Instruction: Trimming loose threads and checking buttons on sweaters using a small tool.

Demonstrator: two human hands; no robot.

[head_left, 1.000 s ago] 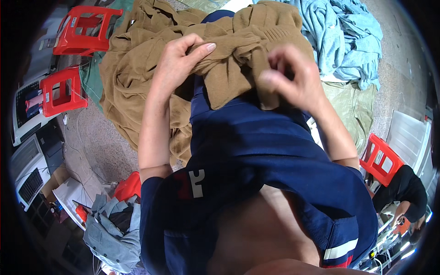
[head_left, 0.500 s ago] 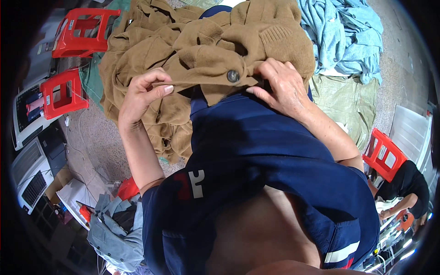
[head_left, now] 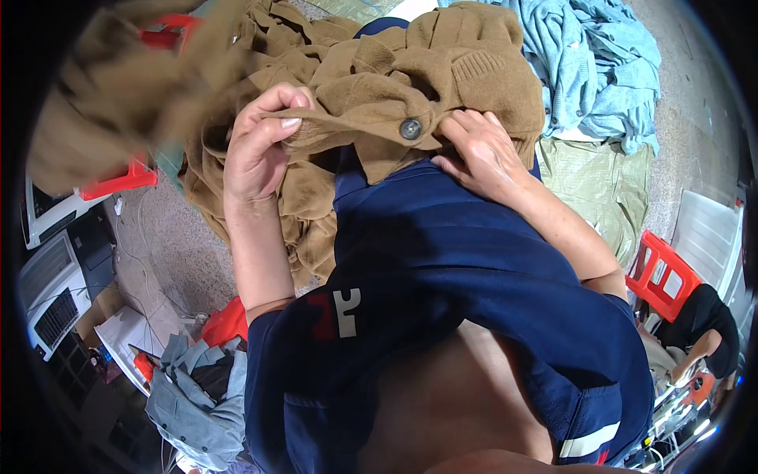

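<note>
A brown knitted cardigan (head_left: 482,95) lies over my lap, with a stretch of its front edge pulled taut between my hands. My left hand (head_left: 259,150) pinches that edge between thumb and fingers. At the other end, my right hand (head_left: 488,156) has its fingers curled on the edge and its thumb low against my dark blue clothing; the fingertips are partly hidden in the knit. A dark round button (head_left: 410,129) sits on the band between the hands, nearer the right. More brown knitwear (head_left: 304,201) is heaped beneath and beyond my left hand.
A motion-blurred brown garment (head_left: 130,103) hangs at the upper left, partly covering two red stools (head_left: 126,180). Light blue knitwear (head_left: 592,71) lies at the far right above a pale green sheet (head_left: 596,186). Another red stool (head_left: 662,272) and a person (head_left: 699,324) are at right.
A blurred brown garment has come in at the upper left, in front of the stools. My left hand has shifted slightly right and turned more upright, still pinching the cardigan's edge.
</note>
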